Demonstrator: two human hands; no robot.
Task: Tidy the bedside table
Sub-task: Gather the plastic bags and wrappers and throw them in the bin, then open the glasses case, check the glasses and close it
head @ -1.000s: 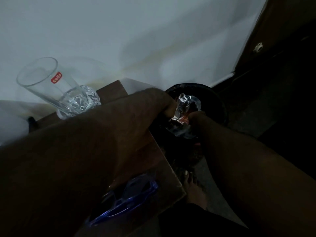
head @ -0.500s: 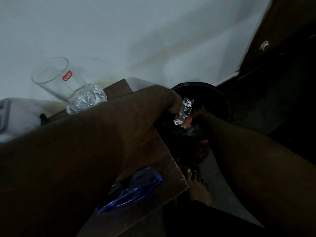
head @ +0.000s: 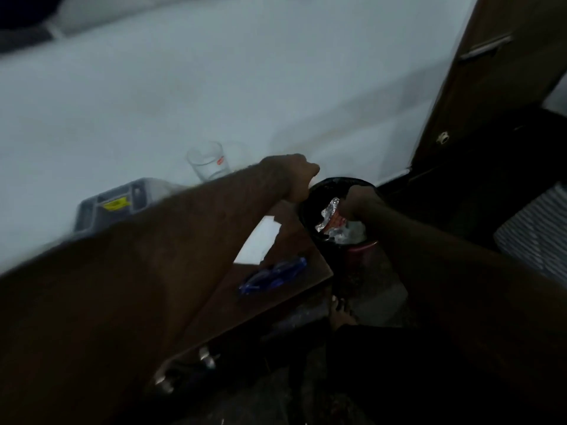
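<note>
Wrapper [head: 329,213], pinched in the right hand [head: 357,204], hangs long-axis-down within the bin [head: 334,180] just beside the worktop [head: 297,237]; left hand [head: 299,176], curled at the rim, grip indeterminable.

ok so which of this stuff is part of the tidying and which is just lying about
Job in hand: foil wrapper, right hand holding it, bin, bedside table, glass, blue spectacles, white paper.
Lying about: grey box, door, striped cloth.

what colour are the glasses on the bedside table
The glasses are blue, clearest in the head view.
</note>
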